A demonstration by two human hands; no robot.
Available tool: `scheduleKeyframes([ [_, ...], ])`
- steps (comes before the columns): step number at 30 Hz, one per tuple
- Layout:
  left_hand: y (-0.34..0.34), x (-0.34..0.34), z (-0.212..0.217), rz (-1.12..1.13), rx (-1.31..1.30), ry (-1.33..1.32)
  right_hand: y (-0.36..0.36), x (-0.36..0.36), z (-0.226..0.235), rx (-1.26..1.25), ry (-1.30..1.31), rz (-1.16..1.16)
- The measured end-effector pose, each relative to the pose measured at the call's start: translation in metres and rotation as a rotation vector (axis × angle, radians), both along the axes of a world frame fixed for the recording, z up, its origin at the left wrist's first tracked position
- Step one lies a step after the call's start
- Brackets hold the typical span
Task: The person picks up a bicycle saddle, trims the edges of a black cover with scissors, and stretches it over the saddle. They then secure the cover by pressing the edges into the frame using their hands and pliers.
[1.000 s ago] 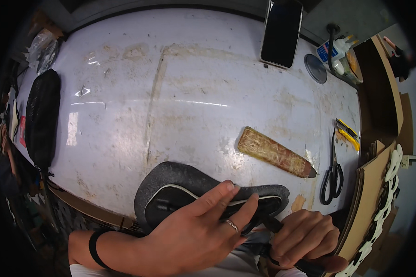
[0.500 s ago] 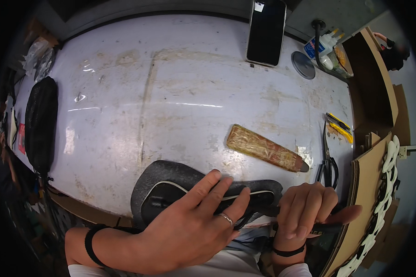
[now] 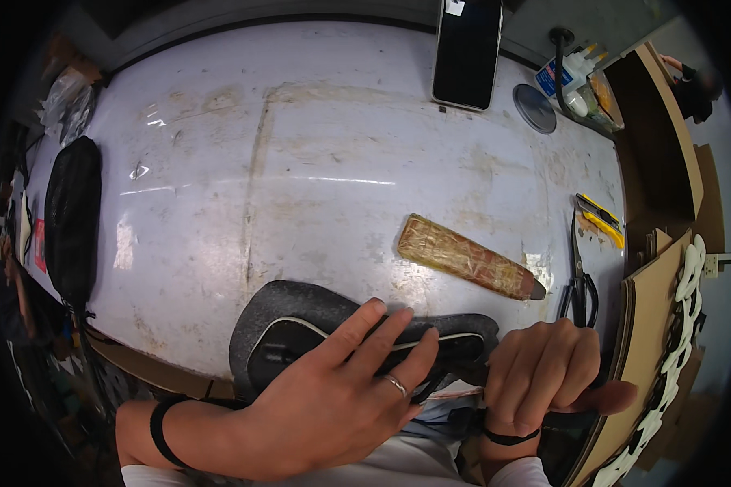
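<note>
A dark grey padded piece [image 3: 288,294] with a black inner part and a thin white edging line lies at the table's near edge. My left hand [image 3: 341,398] rests across it, fingers stretched out and slightly spread, covering much of its middle. Beside the piece's right end, my right hand [image 3: 540,373] is closed with its fingers curled down and the thumb pointing right. Whatever it grips is hidden by the fingers. Just beyond the piece lies a tapered brown block [image 3: 469,258] wrapped in clear tape, with a dark tip.
Black-handled scissors [image 3: 578,288] and a yellow utility knife [image 3: 599,221] lie at the right. Farther back are a phone [image 3: 466,57], a grey round lid [image 3: 534,109] and a glue bottle [image 3: 573,71]. A black mesh pouch [image 3: 74,215] lies left; cardboard [image 3: 638,341] stands right.
My right hand has turned slightly and shifted a little to the right; a dark, lettered part that showed beneath it is now hidden. My left hand stays on the padded piece.
</note>
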State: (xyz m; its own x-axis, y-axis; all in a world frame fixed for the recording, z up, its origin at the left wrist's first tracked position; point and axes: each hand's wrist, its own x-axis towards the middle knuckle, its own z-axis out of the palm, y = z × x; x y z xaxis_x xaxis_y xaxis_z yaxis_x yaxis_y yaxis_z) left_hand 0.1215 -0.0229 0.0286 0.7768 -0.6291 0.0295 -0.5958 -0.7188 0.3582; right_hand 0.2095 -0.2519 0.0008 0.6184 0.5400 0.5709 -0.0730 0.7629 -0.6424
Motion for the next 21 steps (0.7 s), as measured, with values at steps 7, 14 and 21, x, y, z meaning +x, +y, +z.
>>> scheduleKeyframes([
  [7, 0.001, 0.000, -0.004, 0.011, 0.012, -0.009, 0.018, -0.044, 0.017, -0.084, 0.448, -0.662],
  [14, 0.004, 0.003, 0.001, 0.005, 0.024, 0.038, 0.020, -0.017, 0.017, -0.167, -0.235, -0.171],
  [21, -0.001, 0.002, 0.002, 0.022, 0.050, 0.039, -0.005, -0.024, 0.034, -0.122, -0.204, -0.174],
])
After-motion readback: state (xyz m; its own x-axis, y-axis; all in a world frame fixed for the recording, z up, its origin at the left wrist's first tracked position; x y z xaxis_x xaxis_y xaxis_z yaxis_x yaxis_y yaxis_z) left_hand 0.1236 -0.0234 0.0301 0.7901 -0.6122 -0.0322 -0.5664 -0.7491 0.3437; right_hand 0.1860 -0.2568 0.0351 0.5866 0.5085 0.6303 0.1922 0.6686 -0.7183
